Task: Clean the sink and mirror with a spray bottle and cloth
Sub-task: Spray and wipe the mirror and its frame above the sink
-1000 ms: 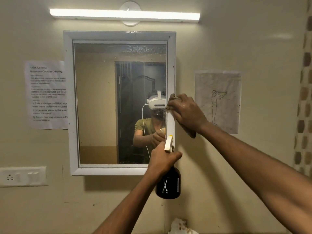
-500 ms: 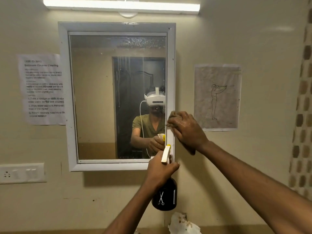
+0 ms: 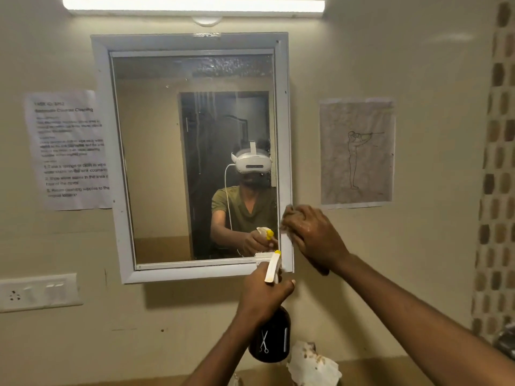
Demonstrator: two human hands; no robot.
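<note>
Mirror (image 3: 195, 151), rigid glass in a white frame, fragile, sits just left of the right hand (image 3: 312, 240), whose fingers bunch a soft cloth (image 3: 289, 215) against the frame. Below, left hand (image 3: 262, 296) wraps the dark spray bottle (image 3: 271, 341) at its neck: smooth, probably slippery.

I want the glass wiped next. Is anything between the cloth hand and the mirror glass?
Nothing visible: the right hand presses the cloth on the mirror frame's right edge; the spray bottle hangs lower.
</note>
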